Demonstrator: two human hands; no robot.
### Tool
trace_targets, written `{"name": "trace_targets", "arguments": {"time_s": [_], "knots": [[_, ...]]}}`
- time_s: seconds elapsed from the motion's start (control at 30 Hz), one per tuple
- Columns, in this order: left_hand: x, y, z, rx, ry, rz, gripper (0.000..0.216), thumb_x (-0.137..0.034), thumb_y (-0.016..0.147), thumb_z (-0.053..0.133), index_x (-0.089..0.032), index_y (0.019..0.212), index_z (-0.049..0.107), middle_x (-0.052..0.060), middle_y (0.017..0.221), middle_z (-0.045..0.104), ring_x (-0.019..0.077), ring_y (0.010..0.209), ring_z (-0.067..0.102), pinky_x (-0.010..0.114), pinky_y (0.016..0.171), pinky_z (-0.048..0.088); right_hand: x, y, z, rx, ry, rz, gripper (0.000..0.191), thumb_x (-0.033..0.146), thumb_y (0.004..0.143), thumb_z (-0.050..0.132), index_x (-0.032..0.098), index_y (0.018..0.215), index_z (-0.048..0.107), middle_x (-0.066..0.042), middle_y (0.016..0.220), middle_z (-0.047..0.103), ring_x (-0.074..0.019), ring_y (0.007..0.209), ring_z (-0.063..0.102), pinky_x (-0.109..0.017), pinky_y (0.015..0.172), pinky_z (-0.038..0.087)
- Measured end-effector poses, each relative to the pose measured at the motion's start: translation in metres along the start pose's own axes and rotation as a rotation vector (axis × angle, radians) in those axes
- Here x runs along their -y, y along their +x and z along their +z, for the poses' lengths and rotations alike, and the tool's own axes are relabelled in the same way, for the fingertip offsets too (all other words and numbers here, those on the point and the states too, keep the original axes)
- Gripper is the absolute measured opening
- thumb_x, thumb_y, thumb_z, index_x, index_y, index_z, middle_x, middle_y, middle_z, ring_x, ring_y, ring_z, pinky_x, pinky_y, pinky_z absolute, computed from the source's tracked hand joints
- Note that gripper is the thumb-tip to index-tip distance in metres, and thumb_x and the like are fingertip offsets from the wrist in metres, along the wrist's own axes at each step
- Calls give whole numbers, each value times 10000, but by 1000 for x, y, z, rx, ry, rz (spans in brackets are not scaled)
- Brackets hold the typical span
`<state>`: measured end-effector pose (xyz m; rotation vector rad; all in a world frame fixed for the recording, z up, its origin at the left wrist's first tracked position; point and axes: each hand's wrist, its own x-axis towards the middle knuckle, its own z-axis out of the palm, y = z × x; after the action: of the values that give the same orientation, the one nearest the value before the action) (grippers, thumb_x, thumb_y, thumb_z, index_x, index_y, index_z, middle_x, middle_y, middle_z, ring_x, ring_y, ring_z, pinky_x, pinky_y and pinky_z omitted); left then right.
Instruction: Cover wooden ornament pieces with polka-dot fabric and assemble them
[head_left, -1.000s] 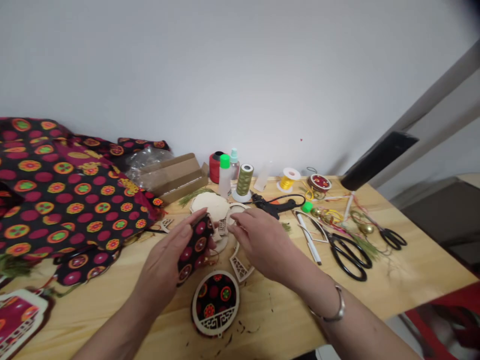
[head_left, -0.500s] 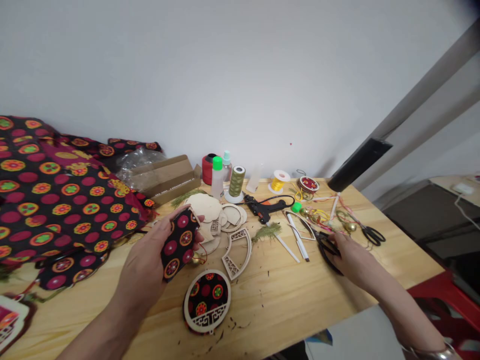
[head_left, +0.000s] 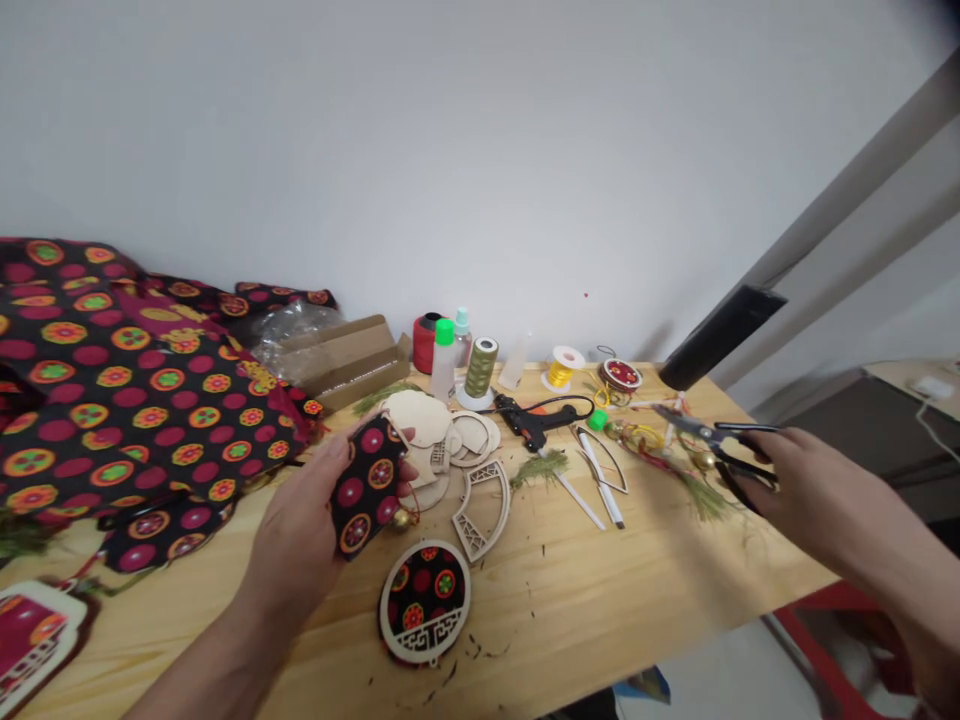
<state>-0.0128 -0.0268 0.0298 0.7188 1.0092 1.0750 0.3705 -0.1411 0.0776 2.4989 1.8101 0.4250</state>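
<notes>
My left hand (head_left: 296, 530) grips a flat fabric-covered piece (head_left: 367, 485), black with maroon dots and orange flowers. A gold bell (head_left: 403, 518) on a red cord hangs at its lower right edge. At the table's right side, my right hand (head_left: 817, 490) is closed round the black handles of a pair of scissors (head_left: 705, 432), whose blades point left over cords and bells. Below the left hand lies a round wooden-framed pendant (head_left: 426, 600) with matching fabric and a fretwork base. Next to it is a curved wooden cutout (head_left: 484, 510).
Behind are wooden discs (head_left: 420, 415), a glue gun (head_left: 536, 420), a green thread spool (head_left: 481, 370), a green-capped bottle (head_left: 444, 355) and a yellow cord spool (head_left: 561, 370). Patterned cloth (head_left: 150, 380) and a cardboard box (head_left: 352, 360) fill the left. A white pen (head_left: 600, 480) lies mid-table.
My right hand has moved right and slightly up from beside the pen, and the scissors in it now reach over the cords. My left hand keeps its hold on the fabric piece.
</notes>
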Motion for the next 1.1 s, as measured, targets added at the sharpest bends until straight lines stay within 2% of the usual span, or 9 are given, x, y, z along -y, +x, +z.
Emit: {"name": "trace_targets", "arguments": {"time_s": [0.07,0.13,0.2,0.27,0.33,0.43,0.53,0.87,1.1], "knots": [[1,0,1,-2,-23,-40,455,-421,757,568,-100,1076,616,89,716,710,203,606,655,258,493,515,19,6,-8,-23,253,-55,300,337,740,526,171,990,542,-108,895,614,-233,720,591,-318,599,441],[3,1,0,-5,-44,-53,436,-417,772,541,-88,1046,622,108,730,715,221,625,667,275,492,517,51,10,-13,-64,432,-111,344,395,708,570,180,970,514,-83,861,604,-230,725,569,-319,605,439],[5,2,-1,-6,-68,-62,404,-401,780,528,-87,1009,638,120,741,718,238,649,678,291,498,523,93,13,-17,15,605,-255,351,387,693,596,191,974,514,-51,852,598,-212,727,557,-311,623,438],[7,3,-2,-3,-83,-71,365,-380,792,522,-88,966,655,124,729,720,235,634,681,297,503,527,137,15,-20,139,708,-342,282,331,698,611,199,936,534,-24,819,595,-180,691,539,-276,594,420],[8,4,-3,2,-95,-79,334,-358,805,516,-92,936,669,121,709,721,227,592,677,301,492,529,176,16,-20,193,781,-388,219,320,718,605,197,890,545,-23,810,597,-170,690,533,-262,587,409],[8,5,-1,-51,-138,-63,277,-311,814,516,-122,936,677,99,716,730,232,596,683,317,492,543,213,16,-14,213,789,-520,233,353,759,572,184,916,545,-55,887,603,-191,784,549,-280,653,419],[7,7,-1,-96,-174,-68,241,-287,826,509,-134,888,685,87,683,727,225,573,681,322,487,549,225,17,-3,163,710,-527,313,405,752,576,162,944,536,-83,940,589,-225,856,544,-320,718,421],[11,14,-6,-40,-235,-122,290,-314,868,457,-136,867,686,83,636,714,193,490,650,277,403,514,222,16,20,116,545,-573,276,383,733,547,159,894,554,-80,879,599,-237,813,556,-320,656,409],[13,12,1,-105,-236,-139,269,-280,867,471,-124,913,685,94,769,740,176,547,669,296,502,566,223,15,24,54,527,-582,253,395,745,535,159,834,549,-82,835,603,-225,781,553,-304,634,400]]}}
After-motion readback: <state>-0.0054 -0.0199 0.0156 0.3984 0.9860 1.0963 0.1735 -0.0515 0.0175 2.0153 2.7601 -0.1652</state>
